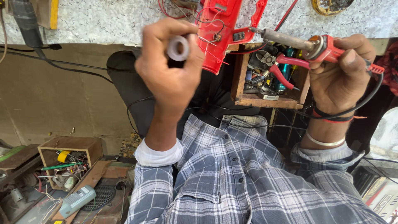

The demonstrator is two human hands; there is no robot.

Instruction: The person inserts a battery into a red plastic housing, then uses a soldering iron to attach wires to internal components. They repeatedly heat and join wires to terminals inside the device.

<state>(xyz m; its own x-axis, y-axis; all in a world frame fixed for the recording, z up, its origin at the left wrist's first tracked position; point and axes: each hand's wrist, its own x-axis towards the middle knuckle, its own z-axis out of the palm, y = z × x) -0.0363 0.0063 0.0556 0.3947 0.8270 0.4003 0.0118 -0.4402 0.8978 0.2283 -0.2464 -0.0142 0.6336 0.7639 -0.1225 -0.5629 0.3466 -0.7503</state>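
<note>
Gripping red-handled soldering iron (309,45), metal-tipped

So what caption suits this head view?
Left hand lifts a solder spool; right hand aims a soldering iron at a red casing.

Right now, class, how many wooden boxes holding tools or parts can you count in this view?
2. One wooden box sits under the bench edge near the right hand, holding red-handled pliers. The other box is at lower left, holding wires and small parts. Others may be hidden.
</note>
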